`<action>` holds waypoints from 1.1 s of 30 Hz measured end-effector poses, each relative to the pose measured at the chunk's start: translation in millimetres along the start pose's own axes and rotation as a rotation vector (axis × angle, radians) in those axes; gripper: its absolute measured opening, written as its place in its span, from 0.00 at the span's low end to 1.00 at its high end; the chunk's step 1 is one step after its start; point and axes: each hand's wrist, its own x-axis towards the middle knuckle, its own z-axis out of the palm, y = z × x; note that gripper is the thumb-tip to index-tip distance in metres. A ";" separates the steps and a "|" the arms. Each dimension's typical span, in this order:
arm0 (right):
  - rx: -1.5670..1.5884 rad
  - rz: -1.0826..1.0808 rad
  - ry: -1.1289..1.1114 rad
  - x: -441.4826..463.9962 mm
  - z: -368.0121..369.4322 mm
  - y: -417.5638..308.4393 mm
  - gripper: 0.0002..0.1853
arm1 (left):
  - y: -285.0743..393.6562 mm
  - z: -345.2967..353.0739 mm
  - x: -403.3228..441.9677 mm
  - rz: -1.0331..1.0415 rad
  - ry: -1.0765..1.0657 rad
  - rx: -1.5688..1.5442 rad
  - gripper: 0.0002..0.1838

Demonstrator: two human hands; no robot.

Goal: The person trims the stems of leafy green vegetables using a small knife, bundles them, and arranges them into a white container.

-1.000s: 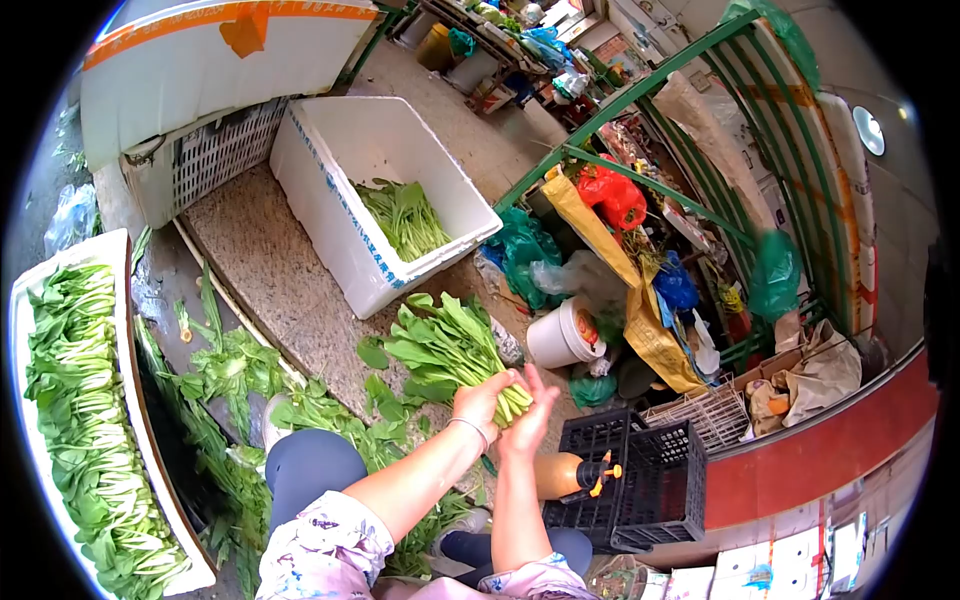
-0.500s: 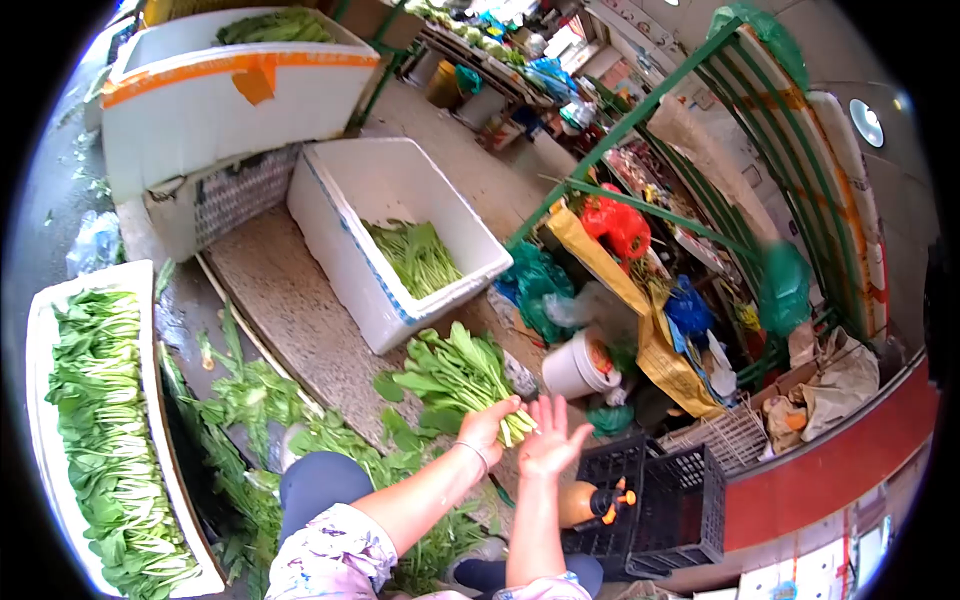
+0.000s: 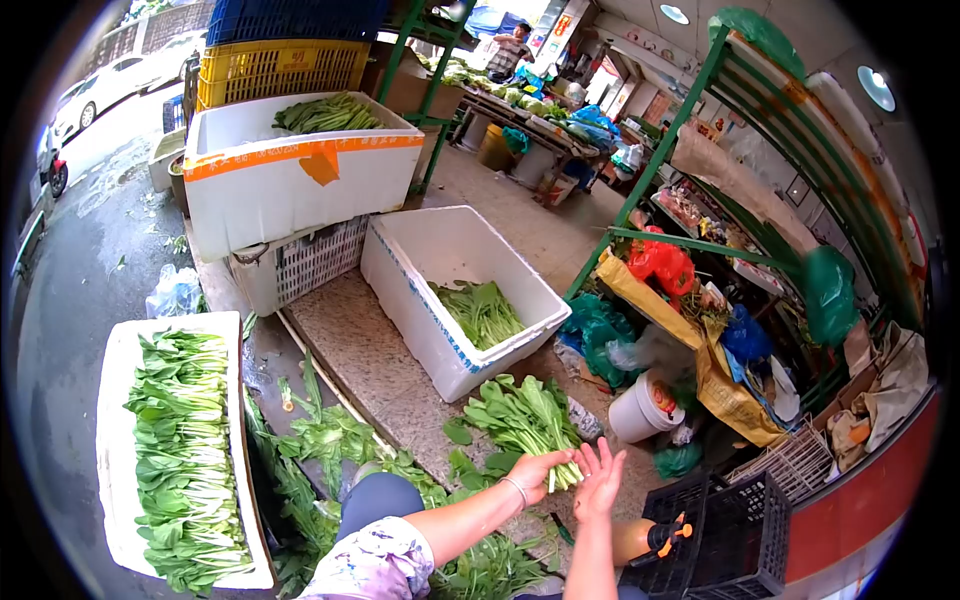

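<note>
A bunch of leafy greens [image 3: 520, 418] is gripped by the stems in my left hand [image 3: 537, 474], leaves pointing up and away from me. Beside the cut stem ends, my right hand [image 3: 598, 478] is held palm up with its fingers apart and nothing in it. Whether it touches the stems I cannot tell. Just beyond the bunch, a white foam box [image 3: 405, 322] holds some greens [image 3: 482, 313] at its bottom. On my left lies a white foam tray [image 3: 118, 420] with a long row of greens [image 3: 185, 440] packed in it.
Loose leaves [image 3: 345, 440] litter the ground around my legs. Another foam box [image 3: 300, 185] with orange tape stands behind. To my right are black crates [image 3: 735, 535], an orange-topped spray bottle [image 3: 640, 540], a white bucket [image 3: 640, 408] and a green metal rack [image 3: 655, 160]. A person [image 3: 508, 52] is far back.
My view has tilted up and swung left, so the scene sits lower and farther right. The left hand keeps its hold on the bunch; the right hand stays open beside the stems.
</note>
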 end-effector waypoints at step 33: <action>-0.482 0.807 -0.652 -35.3 -74.7 9.1 0.17 | -44.0 -38.3 -25.3 -0.528 0.172 0.688 0.16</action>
